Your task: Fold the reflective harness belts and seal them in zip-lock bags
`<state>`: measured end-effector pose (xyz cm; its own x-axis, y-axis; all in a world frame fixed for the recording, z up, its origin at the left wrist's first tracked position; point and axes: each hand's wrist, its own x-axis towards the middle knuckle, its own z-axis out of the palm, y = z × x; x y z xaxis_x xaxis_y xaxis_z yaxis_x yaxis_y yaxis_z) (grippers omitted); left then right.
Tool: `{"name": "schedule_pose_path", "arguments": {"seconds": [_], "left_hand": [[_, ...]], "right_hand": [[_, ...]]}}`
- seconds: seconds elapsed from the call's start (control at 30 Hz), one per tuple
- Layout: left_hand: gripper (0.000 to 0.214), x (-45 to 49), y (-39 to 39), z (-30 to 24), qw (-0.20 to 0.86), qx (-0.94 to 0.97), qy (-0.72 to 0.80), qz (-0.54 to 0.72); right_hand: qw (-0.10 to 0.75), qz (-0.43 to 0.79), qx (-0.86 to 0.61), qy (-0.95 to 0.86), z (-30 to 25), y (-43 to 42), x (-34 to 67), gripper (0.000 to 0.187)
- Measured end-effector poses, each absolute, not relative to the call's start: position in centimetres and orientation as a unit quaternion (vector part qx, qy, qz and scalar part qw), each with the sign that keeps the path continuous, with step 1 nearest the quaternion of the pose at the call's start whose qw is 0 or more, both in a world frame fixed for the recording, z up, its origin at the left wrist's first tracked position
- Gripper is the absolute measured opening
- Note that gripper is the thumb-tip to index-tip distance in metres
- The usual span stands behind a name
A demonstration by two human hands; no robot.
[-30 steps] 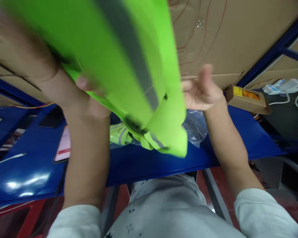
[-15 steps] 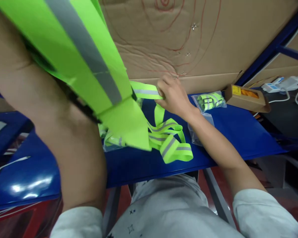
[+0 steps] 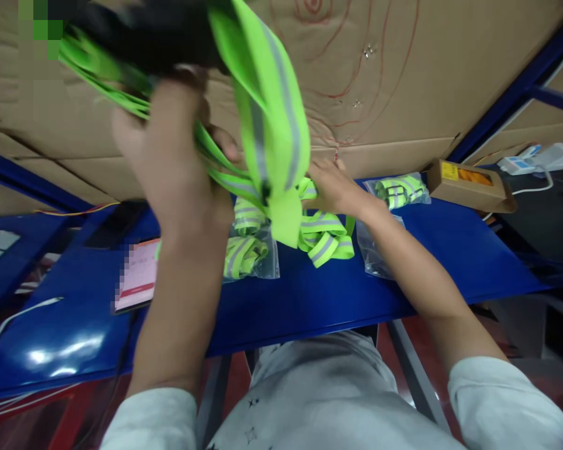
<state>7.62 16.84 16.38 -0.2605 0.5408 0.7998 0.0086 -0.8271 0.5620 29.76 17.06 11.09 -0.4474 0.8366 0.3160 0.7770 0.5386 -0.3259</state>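
My left hand [image 3: 173, 137] is raised at upper left, blurred, with its fingers closed round a neon-green reflective strap [image 3: 286, 119]. The strap has a grey stripe and hangs in wide loops to the right of the hand. A black part [image 3: 159, 37], too smeared to name, sits at the top of the bundle. Lower down, my right hand [image 3: 335, 187] grips a section of strap just above the table; its fingertips are partly hidden. Under it, more strap lies in a loose heap [image 3: 326, 240] on the blue table [image 3: 304, 300].
Clear bags with folded green straps [image 3: 246, 256] lie left of the heap. Another filled bag [image 3: 401, 190] and a flat clear bag [image 3: 375, 250] lie at right, near a cardboard box [image 3: 469, 187]. A pink sheet or screen [image 3: 138, 275] lies at left. Cardboard [image 3: 394, 94] stands behind.
My left hand has moved up and away with the strap bundle, uncovering the bags and pink item. The heap has shrunk and shifted back; my right hand has lowered slightly.
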Motion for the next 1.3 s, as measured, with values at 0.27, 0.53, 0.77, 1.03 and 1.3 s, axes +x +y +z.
{"name": "schedule_pose_path", "arguments": {"seconds": [0.27,0.53,0.77,1.03,1.3], "left_hand": [[0.044,12.7,16.6,14.0,0.124,0.547,0.238,0.793],[0.061,11.8,16.5,13.9,0.102,0.61,0.286,0.732],[0.09,8.5,16.2,15.0,0.096,0.816,0.237,0.518],[0.056,8.1,11.9,18.4,0.067,0.846,0.284,0.446],[0.028,9.5,12.3,17.5,0.068,0.839,0.291,0.455]], "right_hand": [[0.497,0.235,-0.327,-0.769,17.9,11.7,32.1,0.042],[0.458,0.232,-0.313,-0.799,19.1,10.0,30.8,0.06],[0.423,-0.014,-0.376,-0.824,19.4,9.0,30.8,0.025],[0.355,-0.124,-0.404,-0.834,18.8,9.7,30.6,0.037],[0.349,-0.114,-0.416,-0.832,18.4,9.6,29.8,0.048]]}}
